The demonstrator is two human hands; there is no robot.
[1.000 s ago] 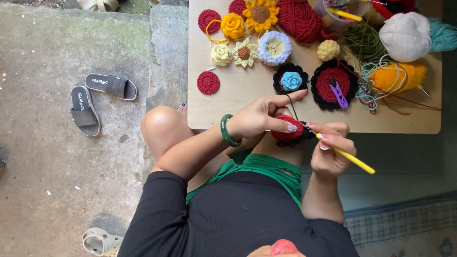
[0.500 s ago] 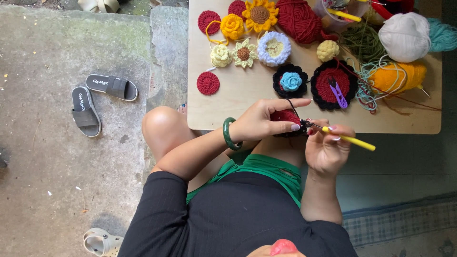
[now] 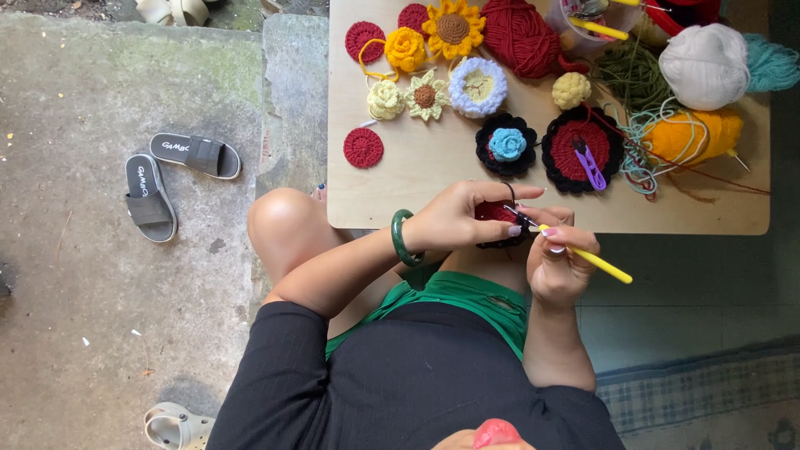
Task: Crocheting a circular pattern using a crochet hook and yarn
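My left hand [image 3: 458, 218], with a green bangle [image 3: 401, 237] on the wrist, grips a small red and black crochet piece [image 3: 498, 218] at the near edge of the wooden table [image 3: 433, 179]. My right hand [image 3: 557, 258] holds a yellow crochet hook [image 3: 596, 261], its tip at the piece. A thin dark yarn strand runs from the piece up onto the table.
On the table lie crocheted flowers and discs, a black disc with a blue flower [image 3: 507, 146], purple snips [image 3: 589, 164] on a red and black disc, red yarn [image 3: 518, 33], white yarn [image 3: 704, 65] and orange yarn [image 3: 692, 137]. Grey sandals [image 3: 167, 179] lie on the concrete at left.
Both hands have risen slightly toward the table edge with the crochet piece. The hook has shifted from pointing down-right to lying flatter, working at the piece.
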